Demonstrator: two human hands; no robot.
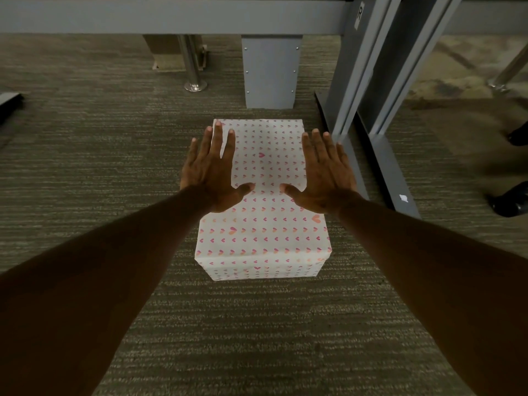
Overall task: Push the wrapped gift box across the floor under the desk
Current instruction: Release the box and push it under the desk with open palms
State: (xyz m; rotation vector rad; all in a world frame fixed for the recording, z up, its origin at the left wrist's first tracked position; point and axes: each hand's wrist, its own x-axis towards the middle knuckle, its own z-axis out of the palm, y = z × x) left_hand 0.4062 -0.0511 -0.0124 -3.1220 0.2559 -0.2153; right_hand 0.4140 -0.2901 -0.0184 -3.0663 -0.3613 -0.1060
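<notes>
A long gift box (264,224) wrapped in white paper with small pink and orange hearts lies on the grey carpet, its far end close to a grey desk panel. My left hand (213,170) is spread flat over the box's left edge, fingers apart and pointing away from me. Over the right edge my right hand (324,172) is spread the same way. Both thumbs point inward across the top of the box. Whether the palms touch the paper or hover just above it cannot be told. The grey desk frame (171,15) crosses the top of the view.
A grey desk leg with a long floor foot (380,164) runs close along the box's right side. A grey panel (270,72) stands just beyond the box. A chrome post (194,81) stands at the back left. Dark shoes (511,201) are at the right.
</notes>
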